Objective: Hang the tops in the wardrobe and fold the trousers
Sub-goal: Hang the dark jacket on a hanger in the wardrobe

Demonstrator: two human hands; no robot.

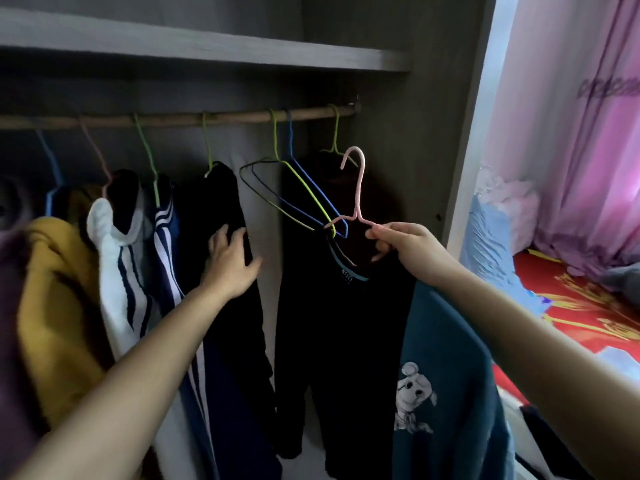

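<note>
Teal top (446, 358) is hanging from pink hanger (355, 188) | right hand (405, 242) is pinching hanger's shoulder, hook pointing up, sitting just below rail (207, 117) | left hand (230, 261), fingers (221, 237) spread, is pressing black garment (221, 202) beside gap.

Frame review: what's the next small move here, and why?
Probably raise the pink hanger and hook it over the rail. The right hand pinches it below the rail, carrying the teal top, and the left hand presses on the black garment, beside a bare stretch of rail.
</note>
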